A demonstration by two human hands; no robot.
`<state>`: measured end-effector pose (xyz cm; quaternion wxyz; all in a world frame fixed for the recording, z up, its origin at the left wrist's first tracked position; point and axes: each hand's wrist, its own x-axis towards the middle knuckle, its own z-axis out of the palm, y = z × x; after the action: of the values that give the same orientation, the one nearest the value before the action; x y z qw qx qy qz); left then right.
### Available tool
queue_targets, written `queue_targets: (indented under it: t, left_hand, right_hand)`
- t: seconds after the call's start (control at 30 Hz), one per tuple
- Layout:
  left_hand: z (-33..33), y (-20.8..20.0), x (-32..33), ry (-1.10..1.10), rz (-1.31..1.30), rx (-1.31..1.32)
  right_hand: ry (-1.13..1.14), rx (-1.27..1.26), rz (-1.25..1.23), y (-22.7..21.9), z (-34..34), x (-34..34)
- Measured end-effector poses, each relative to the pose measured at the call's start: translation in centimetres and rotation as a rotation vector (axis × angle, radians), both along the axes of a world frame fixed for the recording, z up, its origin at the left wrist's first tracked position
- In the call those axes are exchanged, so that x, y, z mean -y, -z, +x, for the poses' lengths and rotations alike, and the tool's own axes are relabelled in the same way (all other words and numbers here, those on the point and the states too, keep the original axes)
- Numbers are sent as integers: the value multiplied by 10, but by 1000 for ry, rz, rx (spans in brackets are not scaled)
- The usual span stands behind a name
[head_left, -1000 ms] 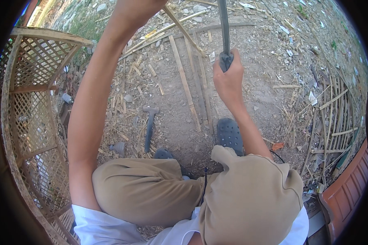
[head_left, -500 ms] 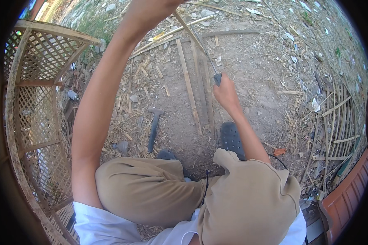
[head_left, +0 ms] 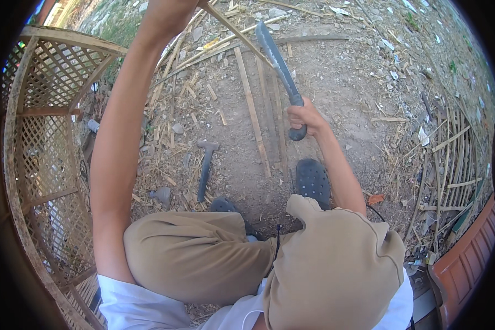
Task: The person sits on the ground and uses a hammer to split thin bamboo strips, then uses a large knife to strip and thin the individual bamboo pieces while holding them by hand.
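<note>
My right hand (head_left: 309, 116) is wrapped round the black handle of a machete (head_left: 280, 66). Its broad blade points up and away, with the flat side showing. At the top edge my left hand (head_left: 173, 14) is closed on a thin wooden strip (head_left: 234, 30), its fingers partly cut off by the frame. The strip slants down to the right, and its lower end meets or overlaps the blade; I cannot tell if they touch. On the ground between my arms lies a hammer (head_left: 205, 170) with a dark handle.
Long wooden strips (head_left: 252, 110) lie on the dirt before my feet, with splinters and stones around. A wooden lattice panel (head_left: 44, 143) stands at the left. A slatted bamboo frame (head_left: 451, 159) and a reddish-brown ridged panel (head_left: 467, 258) are at the right.
The machete has turned from edge-on to showing its flat side, its tip swinging away from my left hand. My left hand has shifted left with the strip.
</note>
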<state>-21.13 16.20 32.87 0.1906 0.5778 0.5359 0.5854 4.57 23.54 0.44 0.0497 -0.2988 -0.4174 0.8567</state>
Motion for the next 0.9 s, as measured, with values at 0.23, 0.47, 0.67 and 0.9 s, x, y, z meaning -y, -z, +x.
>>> queue_targets:
  t: [0.23,0.47,0.67,0.9]
  left_hand:
    - [12,-3,-8,61,-26,39]
    - [25,-1,-17,-58,55,-126]
    - [36,-4,-27,-70,21,-199]
    - [64,-21,-23,-324,5,-513]
  right_hand:
    - [22,-32,88,-47,7,-2]
    - [257,217,1121,-40,-15,24]
    - [90,442,1115,-31,-12,27]
    - [86,424,1151,-20,-12,29]
